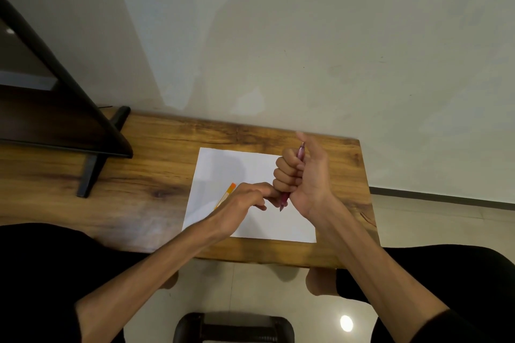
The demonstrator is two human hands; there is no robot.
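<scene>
A white sheet of paper (223, 170) lies on a wooden table (139, 175). Above the sheet my right hand (302, 175) grips a pink-red pen (301, 151) in a fist, thumb raised, with the pen upright and its tip (282, 206) pointing down. My left hand (242, 202) reaches in from the left, its fingertips pinching the pen's lower end just under my right fist. An orange and yellow object (228, 193) lies on the paper, mostly hidden behind my left hand.
A dark stand with black legs (92, 170) occupies the table's left part. A pale wall runs behind the table. Tiled floor and a dark stool (234, 328) lie below the table's near edge. My knees in black trousers flank the view.
</scene>
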